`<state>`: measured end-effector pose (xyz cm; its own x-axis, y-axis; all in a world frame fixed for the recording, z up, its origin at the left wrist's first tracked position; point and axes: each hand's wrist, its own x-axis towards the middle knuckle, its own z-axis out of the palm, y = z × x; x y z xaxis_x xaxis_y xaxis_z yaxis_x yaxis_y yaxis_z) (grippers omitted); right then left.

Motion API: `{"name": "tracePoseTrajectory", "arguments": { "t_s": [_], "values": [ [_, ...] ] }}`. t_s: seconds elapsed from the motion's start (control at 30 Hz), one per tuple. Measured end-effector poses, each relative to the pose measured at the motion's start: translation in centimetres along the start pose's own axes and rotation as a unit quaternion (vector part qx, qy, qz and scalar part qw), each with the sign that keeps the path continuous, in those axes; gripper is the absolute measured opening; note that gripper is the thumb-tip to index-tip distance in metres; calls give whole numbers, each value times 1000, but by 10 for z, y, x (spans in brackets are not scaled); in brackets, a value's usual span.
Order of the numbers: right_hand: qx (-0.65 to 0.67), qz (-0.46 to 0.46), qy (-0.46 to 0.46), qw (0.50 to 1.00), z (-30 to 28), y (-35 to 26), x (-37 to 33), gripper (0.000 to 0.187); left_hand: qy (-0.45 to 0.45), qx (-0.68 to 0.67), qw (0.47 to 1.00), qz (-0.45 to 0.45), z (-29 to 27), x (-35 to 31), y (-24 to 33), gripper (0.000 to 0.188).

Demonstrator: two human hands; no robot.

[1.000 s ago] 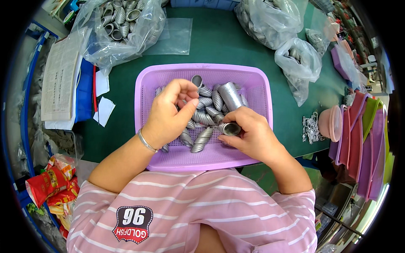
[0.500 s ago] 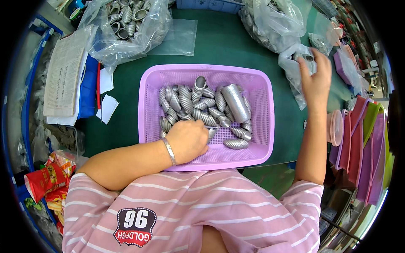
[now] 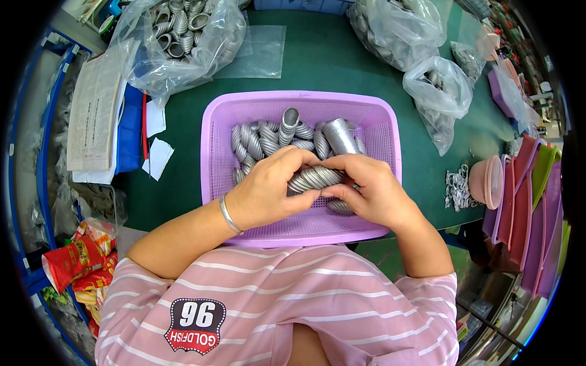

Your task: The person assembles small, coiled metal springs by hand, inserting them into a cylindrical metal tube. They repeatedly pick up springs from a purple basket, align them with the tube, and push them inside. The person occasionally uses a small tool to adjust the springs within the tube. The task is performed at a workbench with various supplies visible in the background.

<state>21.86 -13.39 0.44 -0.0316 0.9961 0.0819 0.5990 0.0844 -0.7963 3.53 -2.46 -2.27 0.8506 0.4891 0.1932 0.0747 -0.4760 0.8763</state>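
Note:
Between my two hands, above a lilac plastic basket, is a grey metal spiral-ribbed tube. The fingers of my left hand grip its left end. My right hand closes around its right end, with thumb and forefinger above and below; whether a smaller part is also in those fingers is hidden. Under my hands the basket holds several more ribbed tubes, one standing with its round mouth up. A smooth silver cylinder leans among them, partly covered by my right hand.
Clear bags of ribbed metal parts sit at back left and back right. A smaller open bag lies nearer on the right. Small metal pieces lie beside a pink tub and stacked coloured baskets. Printed paper rests at left.
My right hand has come back from the small bag on the right to the basket. My left hand has lifted a ribbed tube, and both hands now meet on it.

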Motion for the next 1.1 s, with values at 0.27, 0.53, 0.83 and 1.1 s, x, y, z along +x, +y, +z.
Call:
{"name": "tracePoseTrajectory", "arguments": {
  "t_s": [0.27, 0.53, 0.83, 1.1],
  "values": [
    [29, 25, 18, 999, -4, 4, -7, 37, -69, 81, 993, 49, -4, 0, -4, 36],
    [35, -24, -3, 999, -17, -4, 10, 37, -117, -28, 992, -32, -22, 5, 9, 34],
    [-346, 98, 48, 932, 6, 25, 5, 61, -95, 239, 954, -157, -27, -8, -12, 37],
    [-55, 301, -23, 952, -14, -5, 15, 43, -20, 139, 975, -175, -30, -3, -11, 39]
  ]
}}
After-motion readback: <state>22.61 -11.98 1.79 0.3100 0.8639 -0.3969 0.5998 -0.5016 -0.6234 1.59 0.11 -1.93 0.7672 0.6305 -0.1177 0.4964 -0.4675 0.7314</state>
